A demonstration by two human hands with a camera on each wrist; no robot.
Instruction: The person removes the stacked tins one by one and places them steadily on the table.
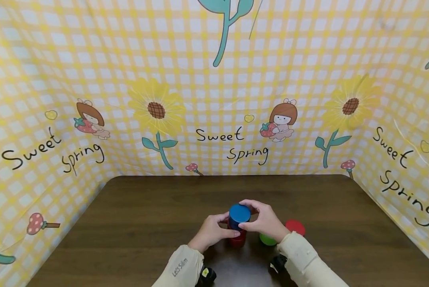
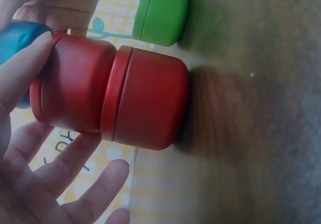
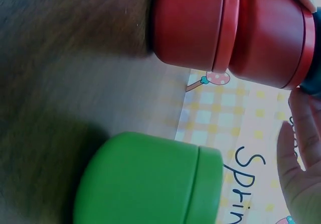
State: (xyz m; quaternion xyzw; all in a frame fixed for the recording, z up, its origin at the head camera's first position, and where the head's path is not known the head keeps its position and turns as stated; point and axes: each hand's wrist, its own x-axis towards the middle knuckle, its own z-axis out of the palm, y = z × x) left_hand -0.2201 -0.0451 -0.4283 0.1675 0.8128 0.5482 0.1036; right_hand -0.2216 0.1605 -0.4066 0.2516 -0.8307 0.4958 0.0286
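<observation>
Two red lidded canisters stand one on the other, the lower red canister (image 2: pixel 150 99) on the table and the upper red canister (image 2: pixel 77 86) above it. On top is a blue canister (image 1: pixel 239 214). My left hand (image 1: pixel 211 232) holds the upper red canister near its lid, with the thumb on one side and fingers on the other. My right hand (image 1: pixel 266 219) grips the blue canister between thumb and fingers from the right. A green canister (image 3: pixel 155 181) stands on the table just right of the stack, partly behind the right hand in the head view.
Beside the green canister is another red canister (image 1: pixel 295 227), partly covered by my right wrist in the head view. The dark wooden table (image 1: pixel 157 211) runs back to a yellow checked cloth (image 1: pixel 214 99) that hangs behind and along both sides.
</observation>
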